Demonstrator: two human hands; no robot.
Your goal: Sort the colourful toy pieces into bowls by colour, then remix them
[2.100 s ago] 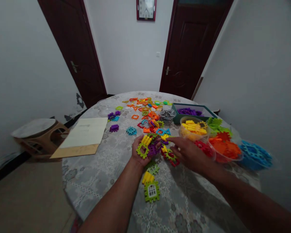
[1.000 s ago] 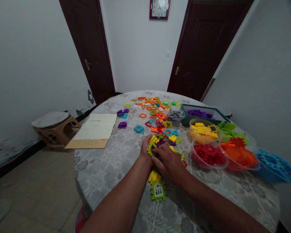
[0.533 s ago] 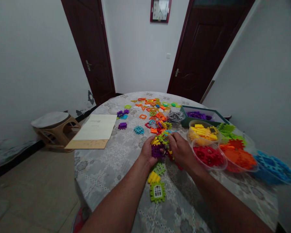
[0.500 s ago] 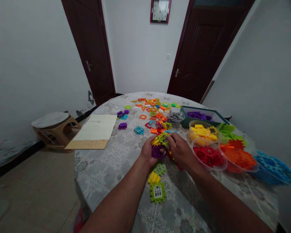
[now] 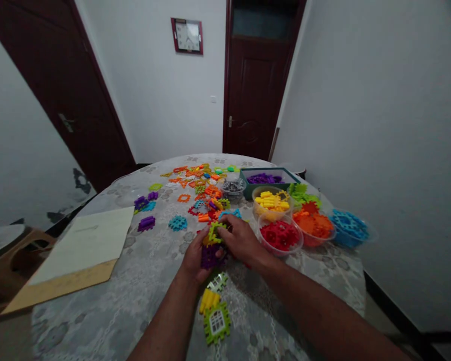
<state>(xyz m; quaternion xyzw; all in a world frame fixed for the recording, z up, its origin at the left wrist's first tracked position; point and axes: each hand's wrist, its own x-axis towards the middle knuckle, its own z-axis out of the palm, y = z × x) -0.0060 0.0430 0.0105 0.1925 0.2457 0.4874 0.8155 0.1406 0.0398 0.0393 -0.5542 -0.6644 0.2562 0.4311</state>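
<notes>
My left hand (image 5: 196, 255) is closed around a purple toothed building block (image 5: 210, 255) with yellow parts above it. At its top sits a lime-green toothed building piece (image 5: 215, 233), and my right hand (image 5: 240, 238) is closed on that piece's right side. Fingers partly cover where the pieces meet. On the table just below my hands lie a green window piece (image 5: 217, 282), several yellow cylinder pieces (image 5: 209, 300) and a green square piece with a white window (image 5: 217, 321).
Tubs of yellow (image 5: 272, 201), red (image 5: 280, 235), orange (image 5: 313, 224) and blue pieces (image 5: 349, 228) stand on the right. A green box (image 5: 250, 186) holds purple pieces. Loose pieces lie scattered beyond my hands. Cream paper (image 5: 86, 240) lies on the left, near a stool (image 5: 30, 255).
The view has turned to the right, so the things on the table appear further left. Both hands stay together on the building pieces; the green piece now shows more squarely.
</notes>
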